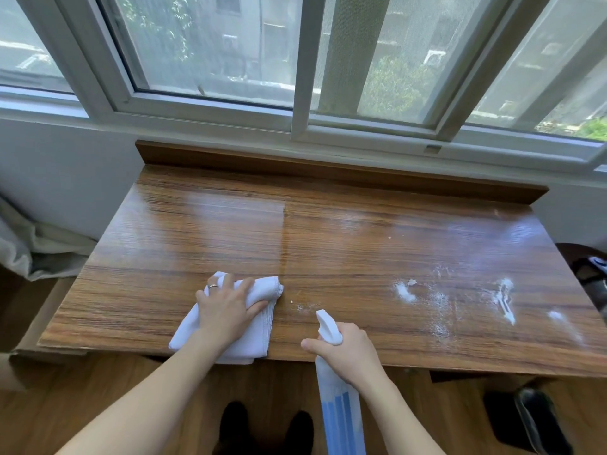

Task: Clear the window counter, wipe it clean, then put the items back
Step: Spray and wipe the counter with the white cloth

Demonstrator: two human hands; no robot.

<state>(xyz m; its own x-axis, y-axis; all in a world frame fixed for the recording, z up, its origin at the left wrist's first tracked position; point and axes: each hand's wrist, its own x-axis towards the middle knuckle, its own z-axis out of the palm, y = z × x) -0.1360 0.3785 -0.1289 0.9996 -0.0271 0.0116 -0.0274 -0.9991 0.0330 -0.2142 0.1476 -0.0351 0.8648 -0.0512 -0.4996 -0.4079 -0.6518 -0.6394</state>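
Note:
The wooden window counter [328,231] fills the middle of the view, with nothing standing on it. My left hand [226,310] presses flat on a white cloth [259,290] near the front edge, left of centre. The cloth hangs slightly over that edge. My right hand [345,353] grips a white spray bottle [341,405] with blue stripes, its nozzle pointing away over the counter. White powdery smears [504,298] and specks lie on the right half of the counter. The left half looks glossy.
A sliding window [295,77] with a white frame runs behind the counter. A raised wooden lip [328,169] borders the counter's back edge. Grey fabric [36,251] lies at the left, dark objects [532,421] on the floor at the right. My feet [266,425] stand below.

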